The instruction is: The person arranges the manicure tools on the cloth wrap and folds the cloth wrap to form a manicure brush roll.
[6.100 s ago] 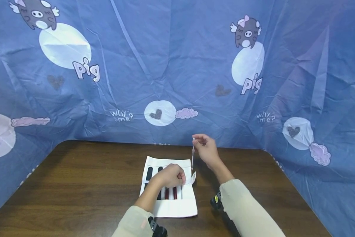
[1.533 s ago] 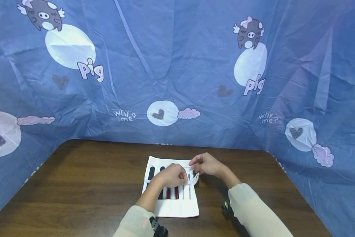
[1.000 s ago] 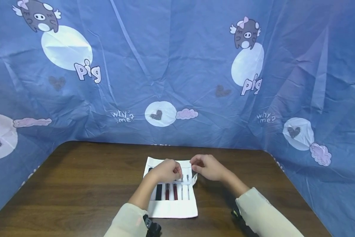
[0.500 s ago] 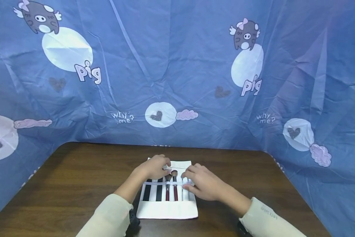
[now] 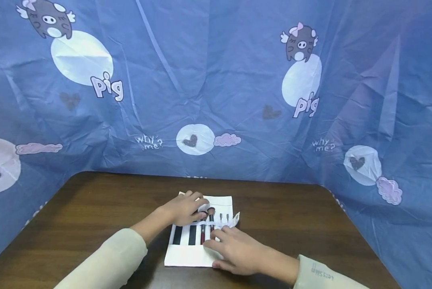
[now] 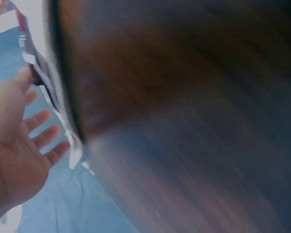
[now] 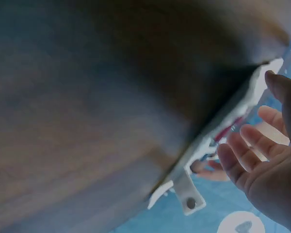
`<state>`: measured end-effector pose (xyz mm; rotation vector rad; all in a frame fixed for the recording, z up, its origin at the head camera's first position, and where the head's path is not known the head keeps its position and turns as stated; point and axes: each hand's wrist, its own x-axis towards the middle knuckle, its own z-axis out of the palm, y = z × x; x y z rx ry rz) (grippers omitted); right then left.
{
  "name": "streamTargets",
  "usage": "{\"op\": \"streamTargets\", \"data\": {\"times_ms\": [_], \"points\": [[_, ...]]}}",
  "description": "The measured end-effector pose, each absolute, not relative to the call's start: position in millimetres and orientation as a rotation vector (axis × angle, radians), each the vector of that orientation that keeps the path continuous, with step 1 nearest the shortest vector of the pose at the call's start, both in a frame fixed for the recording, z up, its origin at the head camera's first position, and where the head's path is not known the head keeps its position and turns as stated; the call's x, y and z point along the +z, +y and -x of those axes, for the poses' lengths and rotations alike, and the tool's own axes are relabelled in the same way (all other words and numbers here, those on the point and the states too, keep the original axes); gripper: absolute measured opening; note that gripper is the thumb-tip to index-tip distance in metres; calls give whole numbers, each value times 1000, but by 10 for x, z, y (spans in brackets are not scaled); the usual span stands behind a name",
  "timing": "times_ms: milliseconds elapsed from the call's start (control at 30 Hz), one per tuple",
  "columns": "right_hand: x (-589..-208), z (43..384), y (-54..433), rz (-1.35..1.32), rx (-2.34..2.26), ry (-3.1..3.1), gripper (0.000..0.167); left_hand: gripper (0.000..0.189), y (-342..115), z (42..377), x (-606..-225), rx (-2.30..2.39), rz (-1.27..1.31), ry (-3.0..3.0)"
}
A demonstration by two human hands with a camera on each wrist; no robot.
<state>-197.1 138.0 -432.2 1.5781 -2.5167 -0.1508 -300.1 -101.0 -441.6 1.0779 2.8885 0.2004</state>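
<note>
A white fabric brush roll [image 5: 187, 256] lies unrolled on the table. Its elastic band holds a makeup brush [image 5: 211, 212] with a dark red handle, a second red-handled brush [image 5: 203, 236], two thin silver sticks and two flat black pieces [image 5: 192, 235]. My left hand [image 5: 185, 209] lies over the upper left of the roll, fingers loosely spread, its fingertips by the brush heads. Lower right, my right hand [image 5: 237, 251] reaches over the roll's near corner, fingers relaxed and apart. Both wrist views show nothing gripped; my left fingers [image 6: 43, 136] and right fingers [image 7: 242, 150] are extended beside the roll.
A strap with a snap [image 7: 191, 203] sticks out from the roll's right side. The brown wooden table [image 5: 111, 208] extends around it, and a blue printed cloth [image 5: 216, 80] hangs behind.
Earlier my right hand pinched a thin silver stick upright; that stick now lies under the elastic band. My right hand has moved down to the near corner, my left hand leftward and up.
</note>
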Motion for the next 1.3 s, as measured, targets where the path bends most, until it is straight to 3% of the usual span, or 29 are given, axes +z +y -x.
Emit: {"op": "streamTargets", "data": {"times_ms": [567, 1300], "points": [[-4451, 2007, 1421, -1599, -237, -2485, 60, 60, -1243, 2998, -4526, 103, -1179, 2860], [-4411, 2200, 1967, -1540, -135, -2608, 64, 60, -1545, 2660, -4502, 102, -1387, 2808]]}}
